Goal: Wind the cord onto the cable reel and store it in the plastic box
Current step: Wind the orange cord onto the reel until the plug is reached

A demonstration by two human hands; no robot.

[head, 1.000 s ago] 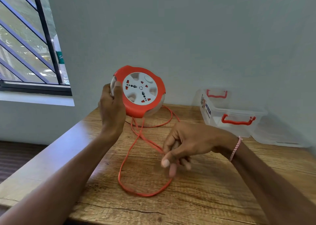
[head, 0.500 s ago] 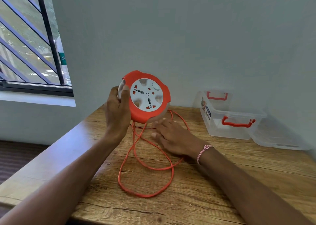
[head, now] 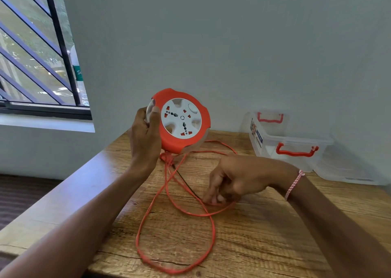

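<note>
My left hand (head: 146,136) grips the round orange and white cable reel (head: 182,120) by its left rim and holds it upright above the wooden table (head: 264,235). A thin orange cord (head: 152,203) hangs from under the reel and lies in loose loops on the table. Lower to the right, my right hand (head: 234,180) rests on the table with its fingertips pinched on a strand of that cord. The clear plastic box (head: 296,144) with red handles stands open at the back right against the wall.
The box's clear lid (head: 349,172) lies flat just right of the box. A grey wall runs along the table's far edge. A barred window (head: 36,51) is at the left. The table's left edge drops to a dark floor.
My right hand pulled back from under the reel toward me and to the right, and closed its fingers on the cord. The cord loops shifted. The reel stayed in my left hand.
</note>
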